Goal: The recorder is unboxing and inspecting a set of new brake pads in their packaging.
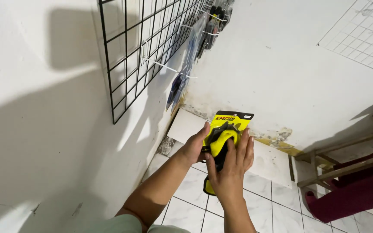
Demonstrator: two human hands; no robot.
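Observation:
A yellow and black blister pack [226, 129] with a black tool inside is held up in front of me by both hands. My left hand [195, 144] grips its left edge, thumb on the front. My right hand [232, 168] covers the lower part of the pack, fingers spread over the front. A black wire grid panel [139, 51] hangs on the white wall to the upper left, with white hooks [165, 67] sticking out of it. The nearest hook is bare.
Further along the grid, several packaged items [208, 26] hang on hooks. A white tiled floor [277, 198] lies below. A wooden frame [346, 159] with dark red cloth [355, 194] stands at right. The wall base is stained and peeling.

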